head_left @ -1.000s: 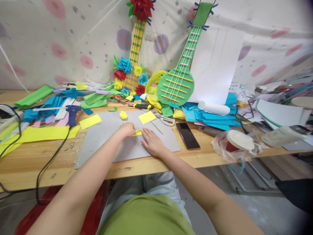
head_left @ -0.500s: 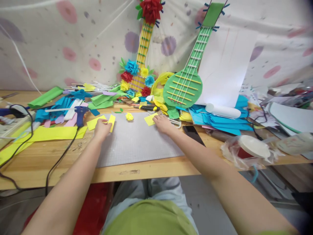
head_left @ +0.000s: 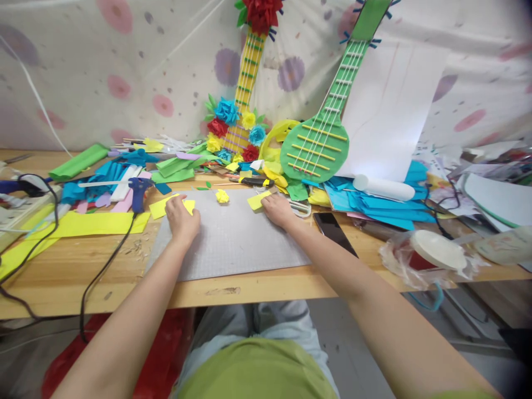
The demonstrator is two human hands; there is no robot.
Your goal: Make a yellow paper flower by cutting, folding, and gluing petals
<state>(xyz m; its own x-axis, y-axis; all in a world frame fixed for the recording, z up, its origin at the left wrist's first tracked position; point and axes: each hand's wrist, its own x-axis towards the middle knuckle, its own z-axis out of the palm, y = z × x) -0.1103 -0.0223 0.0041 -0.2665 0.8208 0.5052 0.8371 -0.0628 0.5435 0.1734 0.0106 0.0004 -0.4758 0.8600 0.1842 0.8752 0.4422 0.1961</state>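
Observation:
My left hand (head_left: 183,219) is at the left part of the grey cutting mat (head_left: 233,244), thumb and fingers apart. Behind its fingers lies a small yellow paper piece (head_left: 189,206), partly hidden, beside another yellow paper rectangle (head_left: 160,208). My right hand (head_left: 277,209) pinches the right edge of a yellow paper rectangle (head_left: 256,200) near the mat's back edge; the fingertips are partly hidden. Between the hands sits a small crumpled yellow paper flower (head_left: 222,196).
A blue glue gun (head_left: 139,191) with a black cord lies to the left. Behind stand a green paper lute (head_left: 316,147) and a flower-decked yellow one (head_left: 249,72). Scissors (head_left: 301,208), a phone (head_left: 334,233) and a plastic-wrapped cup (head_left: 436,252) are on the right.
My hands moved apart from the mat's middle, the left carrying a folded yellow strip to the left and then opening. The right reached the yellow rectangle and took its edge.

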